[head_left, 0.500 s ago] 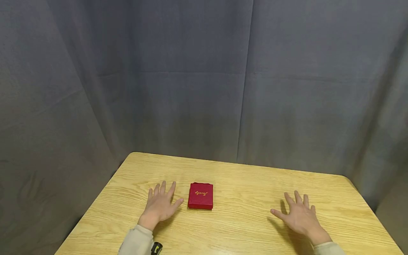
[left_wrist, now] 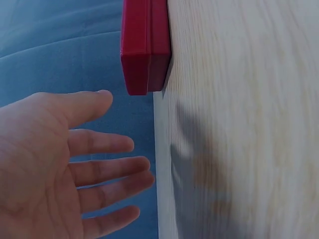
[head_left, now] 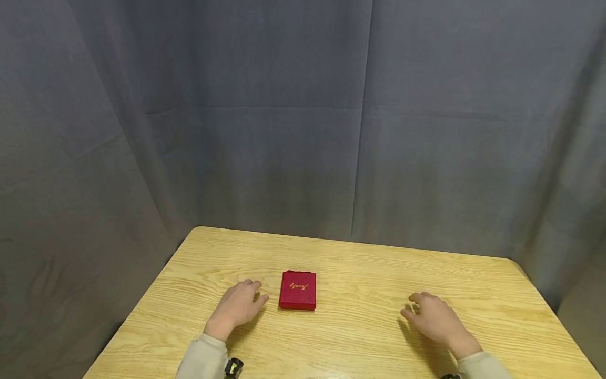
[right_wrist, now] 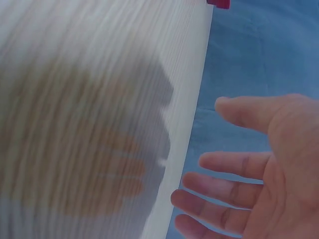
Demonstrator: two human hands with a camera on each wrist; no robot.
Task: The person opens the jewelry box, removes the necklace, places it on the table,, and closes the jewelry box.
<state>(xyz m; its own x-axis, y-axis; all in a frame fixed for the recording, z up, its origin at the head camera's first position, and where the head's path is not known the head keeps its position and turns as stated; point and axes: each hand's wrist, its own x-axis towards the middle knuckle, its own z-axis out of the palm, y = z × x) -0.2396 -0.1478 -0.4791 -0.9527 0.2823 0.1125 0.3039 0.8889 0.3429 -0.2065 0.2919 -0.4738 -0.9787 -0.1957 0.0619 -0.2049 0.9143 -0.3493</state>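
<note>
A small red jewelry box [head_left: 297,291] with gold lettering lies flat on the wooden table, its lid on. Just left of it, my left hand [head_left: 235,305] hovers over the tabletop, thumb toward the box and not touching it. In the left wrist view the box [left_wrist: 144,47] appears beyond the thumb, and that hand [left_wrist: 65,164] has loose, slightly bent fingers with nothing in them. My right hand [head_left: 436,318] hovers well to the right of the box. Its fingers are relaxed and hold nothing, as the right wrist view of the hand [right_wrist: 264,169] shows.
A light wood-grain table [head_left: 360,337] with rounded far corners carries the box. Grey-blue curtains [head_left: 284,131] hang behind it and on both sides. Dark bands with small devices [head_left: 233,367] sit at the wrists by the sleeves.
Both hands had spread, straight fingers half a second ago; now the fingers are drawn in and bent loosely downward. The right hand has shifted slightly left. The box stays in place.
</note>
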